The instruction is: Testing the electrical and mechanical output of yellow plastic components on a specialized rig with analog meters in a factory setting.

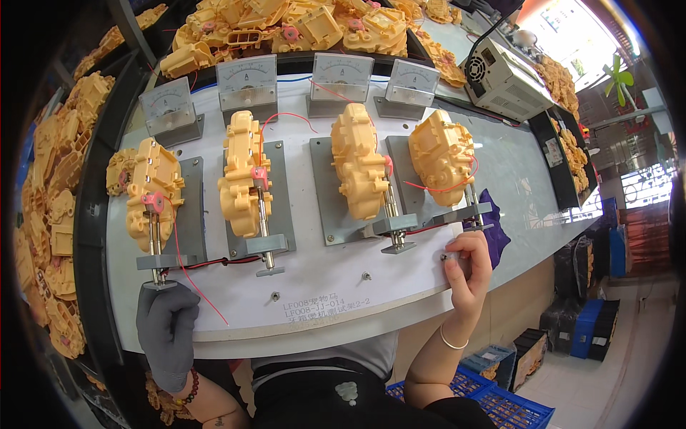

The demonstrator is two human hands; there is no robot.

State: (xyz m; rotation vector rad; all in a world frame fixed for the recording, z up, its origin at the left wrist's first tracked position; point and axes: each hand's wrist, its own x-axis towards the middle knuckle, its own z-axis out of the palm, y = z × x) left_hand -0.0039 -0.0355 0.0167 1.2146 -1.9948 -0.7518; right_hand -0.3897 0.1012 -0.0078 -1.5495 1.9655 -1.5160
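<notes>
Four yellow plastic gearboxes stand on grey metal plates across pale tabletop. We appear mid-test: grey-gloved left hand curled under flat metal handle, bare right hand bent beside small silver toggle switch, both grips unclear. Next likely calls for light fingertip flick.

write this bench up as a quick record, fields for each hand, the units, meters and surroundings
left hand: left hand in a grey glove, at the metal end plate of the leftmost fixture; grip hidden
right hand: right hand bare, fingertips at a small metal fitting; hold unclear
units: four yellow gearbox housings in a row on grey fixtures
meters: four analog panel meters behind them
beside right hand: purple cloth
back right: beige vented instrument
left side: heaped yellow parts
</notes>
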